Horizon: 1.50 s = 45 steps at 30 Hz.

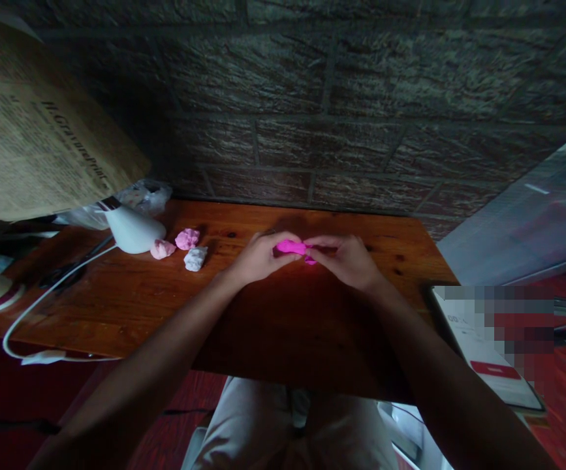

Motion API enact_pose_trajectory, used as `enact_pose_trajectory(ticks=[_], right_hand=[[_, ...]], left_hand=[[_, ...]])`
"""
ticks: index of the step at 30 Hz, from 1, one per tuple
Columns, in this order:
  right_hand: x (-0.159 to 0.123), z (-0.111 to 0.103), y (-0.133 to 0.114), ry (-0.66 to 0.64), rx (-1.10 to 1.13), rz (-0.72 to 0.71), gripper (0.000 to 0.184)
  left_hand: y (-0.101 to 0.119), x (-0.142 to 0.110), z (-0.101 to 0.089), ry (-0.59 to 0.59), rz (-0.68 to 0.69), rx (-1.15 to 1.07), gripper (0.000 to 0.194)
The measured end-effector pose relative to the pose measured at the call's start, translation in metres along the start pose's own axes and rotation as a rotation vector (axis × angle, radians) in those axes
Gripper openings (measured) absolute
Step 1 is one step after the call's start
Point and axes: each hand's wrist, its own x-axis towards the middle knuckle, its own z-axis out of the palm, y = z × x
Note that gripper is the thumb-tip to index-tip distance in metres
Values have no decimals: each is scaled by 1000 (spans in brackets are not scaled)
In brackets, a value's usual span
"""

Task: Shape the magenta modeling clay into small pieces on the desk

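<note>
Over the wooden table (pixel 283 333), close to its far edge, a bright pink lump (pixel 290 247) sits between the two hands: the left hand (pixel 263 256) pinches it between thumb and fingers, the right hand (pixel 350 260) nips its other end. From where I stand, it looks like shaping or pulling by fingertip; the next move seems to want light, even pressure. Three crumpled lumps (pixel 187 239) lie off to the left.
</note>
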Motion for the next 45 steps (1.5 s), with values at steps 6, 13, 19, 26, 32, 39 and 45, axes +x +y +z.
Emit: enact_pose_trajectory(ticks=[6,13,19,26,32,39,45], right_hand=[[1,-4,2,-16,78,2,16],[-1,6,-2,142,50,38,14],[8,7,-3,392,331,114,13],[14,-17,15,563,704,236,30],[11,-11,19,308,674,313,43],[10,-9,19,209,711,340,47],[10,-10,16,200,764,332,40]], left_hand=[[0,-1,3,45,6,-67,20],[-6,-1,10,78,-74,-332,26],[1,8,10,174,-147,-539,31],[-17,7,-18,298,-226,-310,37],[-61,-12,-42,181,-335,425,15],[-57,-17,-30,96,-443,612,21],[-12,2,10,-133,39,116,35]])
